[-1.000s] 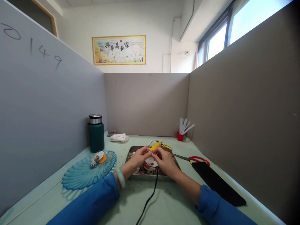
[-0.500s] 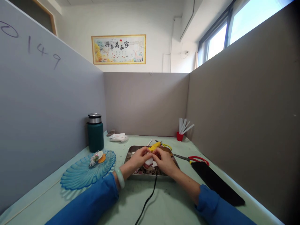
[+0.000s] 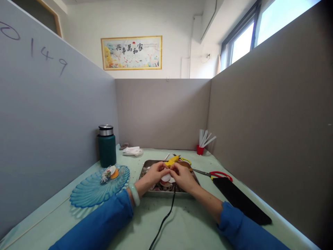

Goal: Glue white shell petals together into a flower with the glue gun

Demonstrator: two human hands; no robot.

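Observation:
Over a metal tray (image 3: 156, 194) of shells, my left hand (image 3: 154, 174) and my right hand (image 3: 182, 177) meet with fingertips pinched together. A white shell (image 3: 165, 177) shows just below the fingertips, and my left hand is closed on it. The fingers of my right hand are closed at the same spot; what they pinch is too small and hidden to make out. Just behind the fingers lies a yellow glue gun (image 3: 172, 161) at the tray's far side. A black cord (image 3: 166, 218) runs from the tray toward me.
To the left, a blue scalloped plate (image 3: 88, 194) bears a small cluster of shells (image 3: 110, 173), near a green bottle (image 3: 107, 151). Red-handled scissors (image 3: 220, 175) and a black flat strip (image 3: 241, 201) lie right. A red cup (image 3: 200, 150) of white sticks stands behind. Partitions enclose three sides.
The whole view has shifted slightly with my head. My hands stay together over the tray, with only a slight change in the fingers.

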